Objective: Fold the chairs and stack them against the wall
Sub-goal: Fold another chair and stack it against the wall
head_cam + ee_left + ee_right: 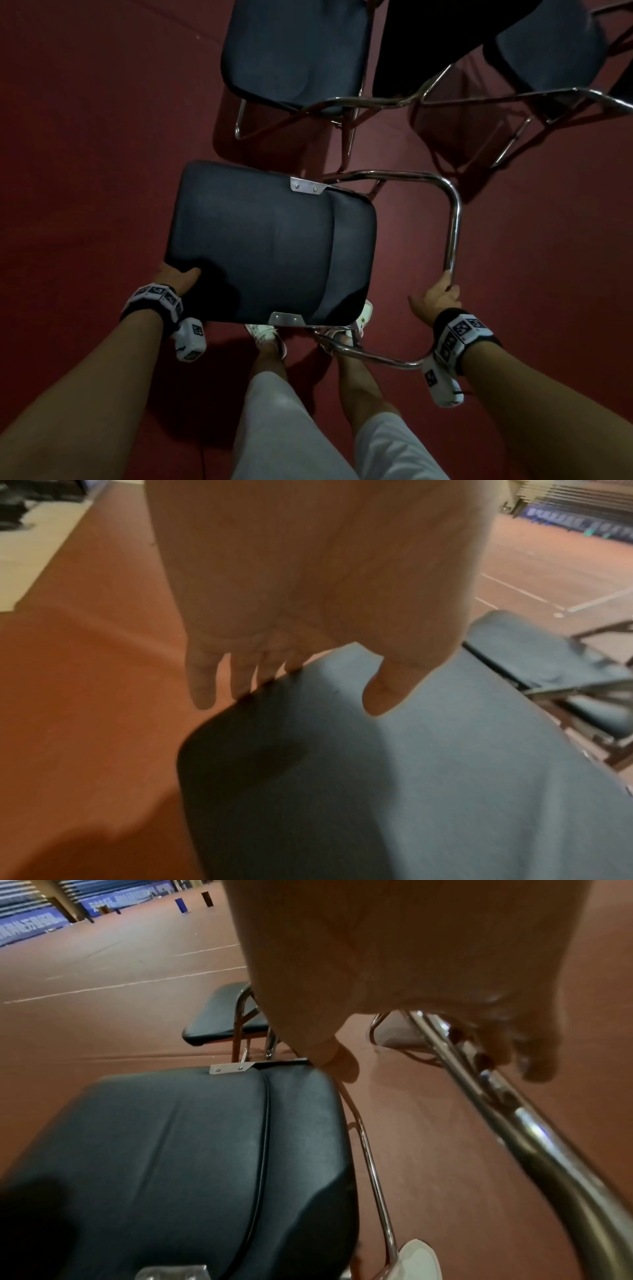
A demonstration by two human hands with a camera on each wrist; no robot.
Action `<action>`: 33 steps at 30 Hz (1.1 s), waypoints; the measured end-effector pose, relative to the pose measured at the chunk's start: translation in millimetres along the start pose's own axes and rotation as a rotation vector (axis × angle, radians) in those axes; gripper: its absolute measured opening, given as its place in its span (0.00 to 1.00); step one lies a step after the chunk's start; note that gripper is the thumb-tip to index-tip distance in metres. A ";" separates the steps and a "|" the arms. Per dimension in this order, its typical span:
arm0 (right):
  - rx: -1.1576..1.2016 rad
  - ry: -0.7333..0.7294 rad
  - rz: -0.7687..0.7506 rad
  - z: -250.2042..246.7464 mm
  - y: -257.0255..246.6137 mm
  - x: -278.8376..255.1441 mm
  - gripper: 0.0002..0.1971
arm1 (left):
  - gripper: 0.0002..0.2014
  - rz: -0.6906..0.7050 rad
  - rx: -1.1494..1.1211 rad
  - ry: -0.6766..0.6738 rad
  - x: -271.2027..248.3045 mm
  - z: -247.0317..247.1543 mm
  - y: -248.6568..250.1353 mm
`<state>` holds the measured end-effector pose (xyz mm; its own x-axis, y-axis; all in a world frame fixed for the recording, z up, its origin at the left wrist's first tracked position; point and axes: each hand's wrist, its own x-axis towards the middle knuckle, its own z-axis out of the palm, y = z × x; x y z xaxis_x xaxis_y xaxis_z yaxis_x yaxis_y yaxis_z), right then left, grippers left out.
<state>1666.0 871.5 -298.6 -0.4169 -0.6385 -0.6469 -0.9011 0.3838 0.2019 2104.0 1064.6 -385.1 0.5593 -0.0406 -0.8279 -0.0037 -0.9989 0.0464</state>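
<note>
A folding chair with a dark padded seat (267, 246) and a chrome tube frame (454, 222) is in front of me over the red floor. My left hand (178, 279) pinches the seat's near left corner. In the left wrist view the left hand (291, 653) has its thumb on top of the seat (411, 791) and its fingers under the edge. My right hand (436, 296) grips the frame's tube on the right. In the right wrist view the right hand (445, 1047) curls round the tube (548, 1139), beside the seat (171, 1150).
Two more dark chairs stand unfolded just beyond, one ahead (294, 51) and one to the right (548, 44), their chrome legs close to the held chair. My feet in white shoes (263, 334) are under the seat. Red floor (85, 137) stretches to the left.
</note>
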 end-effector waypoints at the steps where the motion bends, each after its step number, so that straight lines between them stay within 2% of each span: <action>1: 0.000 0.013 0.023 10.1 4.7 5.9 0.51 | 0.43 0.007 0.025 -0.006 5.6 10.9 3.8; 3: -0.027 0.047 0.067 20.9 9.1 9.8 0.56 | 0.47 0.004 0.058 -0.003 8.5 23.2 9.8; 5: -0.063 0.097 0.098 40.0 6.5 23.3 0.60 | 0.47 -0.013 0.081 0.075 19.8 43.0 13.5; 7: -0.060 0.162 0.133 53.4 2.1 30.4 0.64 | 0.41 -0.039 0.063 0.149 24.9 50.7 12.9; 9: -0.050 0.223 0.155 63.2 0.5 34.3 0.67 | 0.36 -0.070 0.024 0.157 33.8 53.1 6.9; 12: 0.026 0.275 0.152 78.8 -1.3 38.8 0.67 | 0.42 -0.111 -0.054 0.137 56.0 45.8 -12.6; 15: 0.144 0.337 0.169 70.6 -0.2 49.0 0.62 | 0.46 -0.062 -0.145 0.056 78.1 39.0 -18.6; 18: 0.203 0.260 0.236 44.8 15.2 72.6 0.52 | 0.42 -0.038 -0.155 -0.021 74.7 39.2 -6.9; 21: 0.143 0.174 0.264 30.8 25.2 75.8 0.40 | 0.40 -0.016 -0.163 -0.016 63.7 41.4 -6.4; 24: 0.138 0.202 0.242 38.5 14.5 51.3 0.30 | 0.40 0.022 -0.198 0.039 59.3 25.8 -17.9; 26: 0.162 0.203 0.230 36.8 9.7 33.6 0.25 | 0.39 0.050 -0.201 0.031 50.7 9.0 -19.8; 29: 0.158 0.103 0.179 32.9 12.5 13.3 0.25 | 0.35 0.084 -0.160 -0.008 37.3 -5.5 -21.1; 33: 0.153 0.109 0.113 35.7 7.3 -16.7 0.26 | 0.35 0.114 -0.120 0.010 24.4 -22.8 -27.4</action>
<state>1670.7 908.8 -312.5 -0.5323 -0.6505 -0.5417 -0.8226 0.5485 0.1497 2136.6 1091.5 -393.8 0.5689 -0.1526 -0.8081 0.0309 -0.9780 0.2064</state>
